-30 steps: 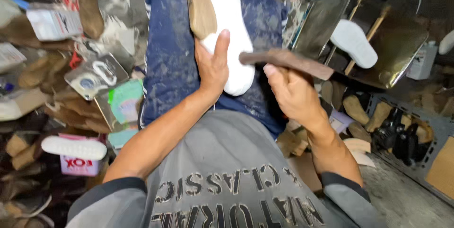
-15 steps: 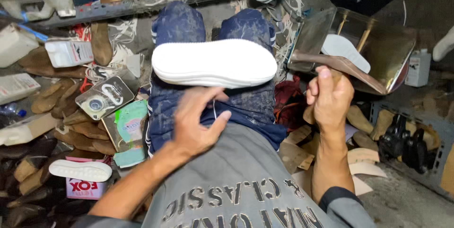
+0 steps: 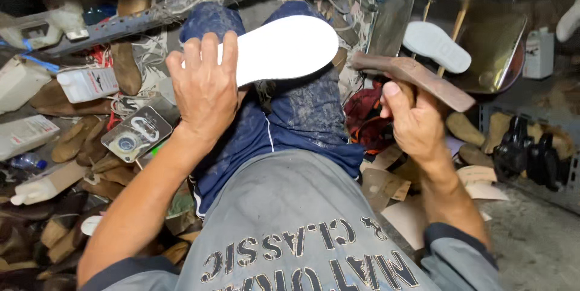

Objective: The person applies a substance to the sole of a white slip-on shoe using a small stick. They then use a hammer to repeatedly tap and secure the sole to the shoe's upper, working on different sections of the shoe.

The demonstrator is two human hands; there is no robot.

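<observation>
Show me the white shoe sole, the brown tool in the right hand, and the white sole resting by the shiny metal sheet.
white shoe sole (image 3: pixel 290 49), head view, middle of its flat face.
brown tool (image 3: pixel 423 78), head view, middle of its long flat head.
small white sole (image 3: pixel 436 46), head view, centre of its upper face.

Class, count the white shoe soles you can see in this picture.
2 clearly: one white sole lying across the knees under the left hand, one smaller sole against the brown sheet. Clutter may hide more.
</observation>
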